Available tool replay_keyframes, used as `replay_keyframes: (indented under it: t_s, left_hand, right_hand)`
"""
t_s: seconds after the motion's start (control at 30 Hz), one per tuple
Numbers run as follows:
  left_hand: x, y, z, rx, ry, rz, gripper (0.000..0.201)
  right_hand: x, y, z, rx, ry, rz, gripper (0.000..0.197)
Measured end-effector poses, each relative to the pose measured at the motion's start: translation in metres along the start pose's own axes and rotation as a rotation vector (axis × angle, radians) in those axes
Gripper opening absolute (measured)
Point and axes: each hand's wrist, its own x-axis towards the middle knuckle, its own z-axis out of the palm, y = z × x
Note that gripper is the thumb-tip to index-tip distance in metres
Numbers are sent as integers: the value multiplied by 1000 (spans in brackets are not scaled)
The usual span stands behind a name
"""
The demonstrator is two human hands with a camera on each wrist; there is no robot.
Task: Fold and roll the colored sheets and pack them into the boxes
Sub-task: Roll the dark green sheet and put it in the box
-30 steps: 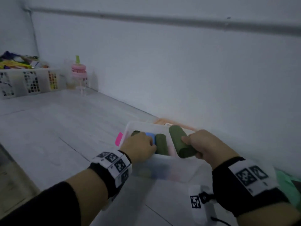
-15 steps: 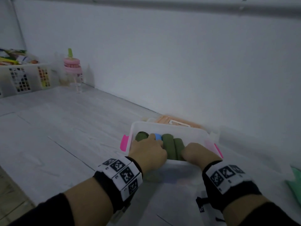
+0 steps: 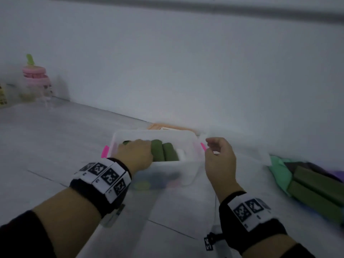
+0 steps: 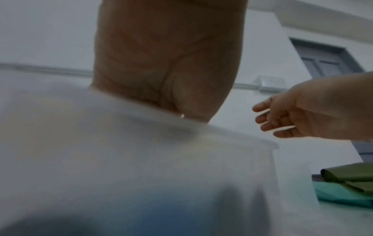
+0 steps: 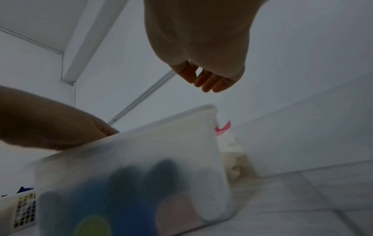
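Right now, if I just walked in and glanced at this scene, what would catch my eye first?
Probably the translucent box with pink clips in the middle of the pale floor, with dark green rolls lined up inside. The left hand reaches into it over the rolls, while the right hand hovers beside the box, holding nothing. At the far right lies a pile of folded sheets, green and teal.

The left hand [image 3: 135,155] reaches down into the translucent box [image 3: 189,175] on the pale worktop [image 3: 55,138], lying over the rolls beside two dark green rolls [image 3: 163,152]. The right hand [image 3: 219,159] hovers loosely curled just right of the box, holding nothing. Folded green sheets [image 3: 314,190] lie at far right
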Motion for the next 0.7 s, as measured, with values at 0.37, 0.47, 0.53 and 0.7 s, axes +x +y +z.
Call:
replay_keyframes:
  t_s: [0.37,0.47,0.53,0.7]
  left_hand:
    - [-62,244,47,-173,-23,518,39]
    - [-75,291,84,-54,-269,551,44]
    - [-82,317,103,42,-400,565,51]
    - [-81,353,127,141,-479,456,88]
  right_hand:
    - [-17,57,-193,-98,152,388,23]
    - [-30,79,-253,-219,119,492,18]
    - [-36,89,-288,-295,76,546,17]
    - [-14,99,-348,-507,-54,501,28]
